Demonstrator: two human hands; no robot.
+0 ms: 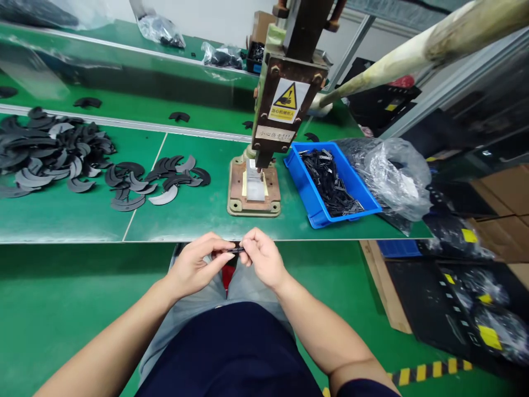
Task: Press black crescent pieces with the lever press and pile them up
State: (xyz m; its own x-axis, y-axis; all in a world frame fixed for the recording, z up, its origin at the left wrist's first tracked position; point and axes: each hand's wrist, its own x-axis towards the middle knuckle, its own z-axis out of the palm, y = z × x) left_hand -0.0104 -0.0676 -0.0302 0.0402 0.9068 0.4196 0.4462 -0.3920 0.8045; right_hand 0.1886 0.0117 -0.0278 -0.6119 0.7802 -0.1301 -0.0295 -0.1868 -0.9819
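The fingers of your left hand [201, 263] and right hand [262, 255] pinch a small black part [236, 250] between them, just off the front edge of the table [185, 218]. The press [275, 105] stands ahead, a blue bin [334, 184] beside it on your right, curved dark pieces [53, 151] heaped left. Its yellow warning label [288, 101] shows a hand; the strip [274, 134] below ends in "!!!".

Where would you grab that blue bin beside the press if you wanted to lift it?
I'd grip the blue bin with two hands, one on its near end rim, coming from the worker's side, the other on its far end rim, from above. Those ends face each other, while clear plastic crowds the right side. It's open and full of loose black pieces, so keep it level.
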